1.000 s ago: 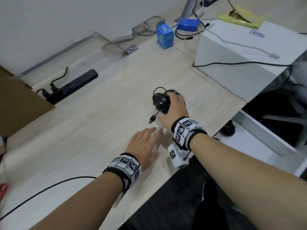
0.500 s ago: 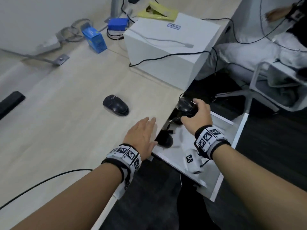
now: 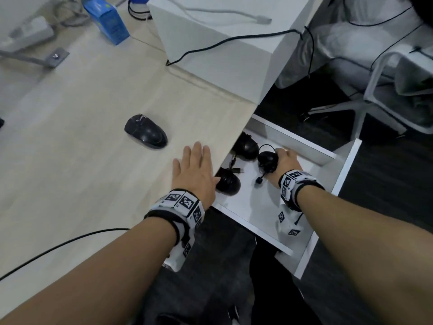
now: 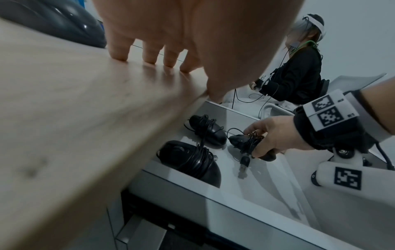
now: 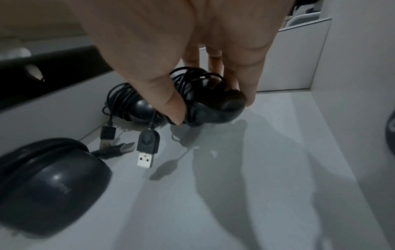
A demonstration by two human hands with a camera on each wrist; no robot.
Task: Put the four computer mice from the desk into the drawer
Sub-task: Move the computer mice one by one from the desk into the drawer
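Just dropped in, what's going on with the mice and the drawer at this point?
The person is loading mice into the open white drawer. The right hand holds a cable-wrapped black mouse low over the drawer floor, not yet released. Two other wrapped mice already lie inside near the desk edge. The left hand rests flat on the desk. One mouse is on the desk top.

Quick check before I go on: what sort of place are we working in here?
Most likely an office workstation: a pale wooden desk, a white pull-out drawer under it holding corded mice, and an office chair beside.
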